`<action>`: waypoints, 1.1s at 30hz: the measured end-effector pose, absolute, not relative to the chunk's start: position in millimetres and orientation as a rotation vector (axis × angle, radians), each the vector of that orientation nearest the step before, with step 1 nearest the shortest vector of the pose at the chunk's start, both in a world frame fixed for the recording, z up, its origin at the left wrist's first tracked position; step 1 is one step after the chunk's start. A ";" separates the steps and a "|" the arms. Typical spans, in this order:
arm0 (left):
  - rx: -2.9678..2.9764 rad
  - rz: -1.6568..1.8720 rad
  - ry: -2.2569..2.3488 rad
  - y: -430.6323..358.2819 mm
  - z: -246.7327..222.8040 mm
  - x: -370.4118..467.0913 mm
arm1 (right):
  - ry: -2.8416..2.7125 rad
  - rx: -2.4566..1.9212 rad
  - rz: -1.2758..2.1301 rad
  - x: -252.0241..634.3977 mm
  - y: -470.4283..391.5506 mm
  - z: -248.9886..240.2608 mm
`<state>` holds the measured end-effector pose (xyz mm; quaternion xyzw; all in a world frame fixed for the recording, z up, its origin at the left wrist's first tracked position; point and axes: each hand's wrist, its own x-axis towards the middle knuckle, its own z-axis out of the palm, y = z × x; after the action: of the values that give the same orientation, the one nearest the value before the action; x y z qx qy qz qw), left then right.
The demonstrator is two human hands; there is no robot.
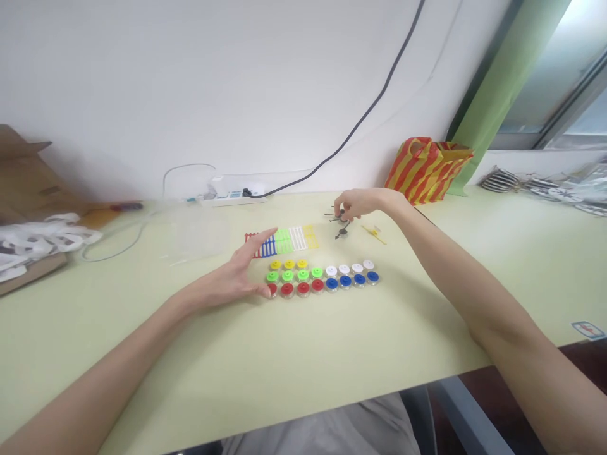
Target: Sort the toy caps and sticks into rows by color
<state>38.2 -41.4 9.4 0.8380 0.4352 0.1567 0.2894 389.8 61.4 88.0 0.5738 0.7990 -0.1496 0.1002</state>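
My left hand (239, 272) lies spread at the left end of several rows of small round pieces with clear undersides. Its thumb is by a red disc (287, 289), its fingers over flat strips of thin plastic sticks, including a green strip (283, 240). Nearby are yellow discs (289, 265), green discs (302, 275), white discs (344, 270) and blue discs (345, 281). Farther back, my right hand (359, 202) has its fingers pinched at a group of black disc-and-stick pieces (342, 233); its fingertips partly hide what they grip. A yellow disc-and-stick piece (374, 234) lies to the right.
A power strip (237, 193) with a black cable (351, 133) sits against the wall. Clear plastic bags (194, 230) lie at left, beside a cardboard box (33, 170) with white strips. A red-and-yellow striped bag (424, 169) stands behind my right arm.
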 end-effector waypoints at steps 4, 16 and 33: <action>2.235 0.412 1.168 -42.5 8.3 38.6 | 2.361 1.714 -0.426 390.7 63.3 86.2; 2.242 0.392 1.170 -40.7 1.9 43.1 | 2.333 1.750 -0.469 390.2 62.4 83.7; 2.332 0.443 1.237 -40.4 -4.5 41.0 | 2.402 1.684 -0.510 401.2 78.5 76.1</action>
<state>41.0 -40.4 -4.5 0.8478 0.4498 0.1609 0.2302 401.2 78.5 76.1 0.5636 0.8040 -0.1708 0.0821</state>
